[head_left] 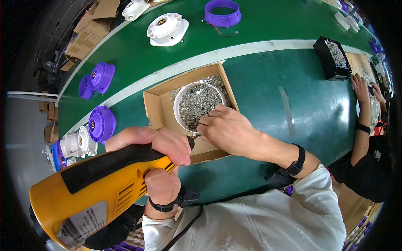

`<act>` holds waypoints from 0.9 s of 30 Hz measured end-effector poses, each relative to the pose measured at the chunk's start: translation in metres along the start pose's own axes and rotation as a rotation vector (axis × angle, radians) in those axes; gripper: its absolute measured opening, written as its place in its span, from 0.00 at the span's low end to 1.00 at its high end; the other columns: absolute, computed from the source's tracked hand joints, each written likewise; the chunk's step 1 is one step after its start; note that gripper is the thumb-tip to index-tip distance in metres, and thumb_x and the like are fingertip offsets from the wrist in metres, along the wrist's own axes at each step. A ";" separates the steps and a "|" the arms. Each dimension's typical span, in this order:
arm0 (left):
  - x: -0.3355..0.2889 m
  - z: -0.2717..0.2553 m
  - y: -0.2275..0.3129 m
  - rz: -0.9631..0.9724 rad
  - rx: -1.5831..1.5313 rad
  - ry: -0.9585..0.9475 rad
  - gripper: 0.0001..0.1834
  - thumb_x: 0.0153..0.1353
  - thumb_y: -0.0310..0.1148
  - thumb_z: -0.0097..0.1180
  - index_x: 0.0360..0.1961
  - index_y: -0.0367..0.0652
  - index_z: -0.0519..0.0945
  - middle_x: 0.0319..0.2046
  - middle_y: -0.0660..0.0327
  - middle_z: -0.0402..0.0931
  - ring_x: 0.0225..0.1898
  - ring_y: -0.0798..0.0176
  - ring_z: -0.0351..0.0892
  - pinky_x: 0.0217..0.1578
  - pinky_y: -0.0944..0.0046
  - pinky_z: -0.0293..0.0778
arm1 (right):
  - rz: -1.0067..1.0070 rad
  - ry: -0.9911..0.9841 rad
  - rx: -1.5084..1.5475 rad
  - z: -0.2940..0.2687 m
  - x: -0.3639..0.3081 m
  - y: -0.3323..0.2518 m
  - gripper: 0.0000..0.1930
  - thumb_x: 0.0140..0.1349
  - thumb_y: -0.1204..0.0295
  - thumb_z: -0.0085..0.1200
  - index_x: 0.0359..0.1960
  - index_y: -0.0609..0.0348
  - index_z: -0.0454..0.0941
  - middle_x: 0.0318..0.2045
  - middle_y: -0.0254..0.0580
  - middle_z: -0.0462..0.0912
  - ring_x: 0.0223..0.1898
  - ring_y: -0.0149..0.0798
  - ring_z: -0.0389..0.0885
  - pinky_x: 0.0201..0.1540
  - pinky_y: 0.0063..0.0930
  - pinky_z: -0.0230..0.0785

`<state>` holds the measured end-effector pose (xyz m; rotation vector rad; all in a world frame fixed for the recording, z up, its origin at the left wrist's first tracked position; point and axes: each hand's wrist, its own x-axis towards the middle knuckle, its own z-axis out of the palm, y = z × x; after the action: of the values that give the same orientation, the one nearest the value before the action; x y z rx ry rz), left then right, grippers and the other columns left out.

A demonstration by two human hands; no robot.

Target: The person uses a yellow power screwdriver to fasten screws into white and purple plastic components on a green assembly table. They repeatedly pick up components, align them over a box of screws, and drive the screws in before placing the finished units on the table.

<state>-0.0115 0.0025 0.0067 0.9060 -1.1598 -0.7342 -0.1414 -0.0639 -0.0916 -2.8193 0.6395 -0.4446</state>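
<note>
The left grip (169, 145) wraps the yellow power tool (94, 188), likely heavy, rigid and best held by its narrow front, left of a white tub (177, 106) whose small, probably slippery screws (197, 104) lie under the bunched right grip (228, 127), its contents hidden.

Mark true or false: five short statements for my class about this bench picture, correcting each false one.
1. The left hand holds a yellow tool. True.
2. The right hand is gloved. False: it is bare.
3. The white bowl stands in a cardboard box. True.
4. The bowl holds wooden beads. False: it holds small metal parts.
5. The box is closed. False: its top is open.
</note>
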 end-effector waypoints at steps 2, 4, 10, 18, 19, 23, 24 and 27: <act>0.000 0.001 -0.003 -0.001 -0.011 -0.004 0.35 0.55 0.57 0.55 0.46 0.39 0.57 0.16 0.57 0.71 0.17 0.60 0.70 0.21 0.60 0.69 | 0.003 -0.005 0.026 0.000 0.000 0.001 0.06 0.55 0.67 0.50 0.24 0.52 0.74 0.25 0.32 0.73 0.33 0.33 0.75 0.43 0.28 0.62; 0.000 0.002 -0.004 -0.004 -0.009 -0.002 0.35 0.55 0.57 0.56 0.46 0.38 0.58 0.16 0.58 0.71 0.17 0.60 0.71 0.22 0.60 0.70 | 0.008 -0.006 0.033 0.000 0.000 0.001 0.06 0.55 0.67 0.50 0.25 0.51 0.74 0.24 0.31 0.74 0.33 0.33 0.75 0.43 0.28 0.62; 0.003 0.005 -0.014 0.089 0.111 -0.024 0.32 0.62 0.57 0.44 0.48 0.37 0.58 0.14 0.61 0.62 0.11 0.67 0.61 0.14 0.66 0.63 | 0.011 -0.034 0.037 -0.002 0.001 0.000 0.05 0.55 0.66 0.50 0.25 0.51 0.75 0.25 0.31 0.74 0.34 0.33 0.75 0.43 0.28 0.62; 0.003 0.003 -0.015 0.024 0.084 -0.084 0.29 0.59 0.56 0.50 0.47 0.42 0.60 0.15 0.62 0.64 0.12 0.67 0.63 0.15 0.66 0.64 | 0.019 -0.083 0.028 -0.003 0.001 0.000 0.04 0.53 0.69 0.49 0.26 0.51 0.75 0.26 0.31 0.75 0.35 0.33 0.75 0.44 0.28 0.62; 0.002 0.003 -0.016 0.028 0.080 -0.081 0.29 0.59 0.56 0.51 0.47 0.43 0.61 0.15 0.62 0.64 0.12 0.67 0.63 0.15 0.66 0.64 | 0.015 -0.084 0.021 -0.003 0.002 0.000 0.03 0.53 0.69 0.49 0.26 0.51 0.75 0.26 0.31 0.75 0.35 0.33 0.75 0.45 0.28 0.62; 0.003 0.000 -0.015 0.018 0.086 -0.086 0.28 0.59 0.56 0.51 0.47 0.45 0.61 0.15 0.63 0.64 0.11 0.67 0.62 0.15 0.66 0.63 | -0.016 -0.052 0.015 -0.006 0.006 -0.003 0.06 0.51 0.71 0.49 0.28 0.53 0.79 0.26 0.34 0.80 0.34 0.34 0.80 0.43 0.28 0.66; 0.003 -0.002 -0.013 0.020 0.089 -0.078 0.28 0.59 0.56 0.51 0.47 0.45 0.61 0.15 0.63 0.64 0.12 0.67 0.62 0.15 0.66 0.63 | -0.015 -0.041 0.039 -0.007 0.006 -0.003 0.06 0.51 0.71 0.49 0.28 0.53 0.79 0.26 0.35 0.79 0.34 0.35 0.80 0.43 0.28 0.66; 0.002 -0.006 -0.009 0.067 0.036 0.008 0.28 0.60 0.57 0.48 0.49 0.45 0.62 0.16 0.64 0.63 0.13 0.68 0.61 0.15 0.67 0.62 | -0.009 -0.008 0.086 -0.003 0.003 -0.001 0.07 0.50 0.72 0.49 0.29 0.55 0.79 0.26 0.35 0.79 0.34 0.37 0.80 0.43 0.29 0.66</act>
<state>-0.0052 -0.0023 -0.0011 0.8956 -1.1940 -0.6564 -0.1396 -0.0647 -0.0874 -2.7429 0.5913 -0.4516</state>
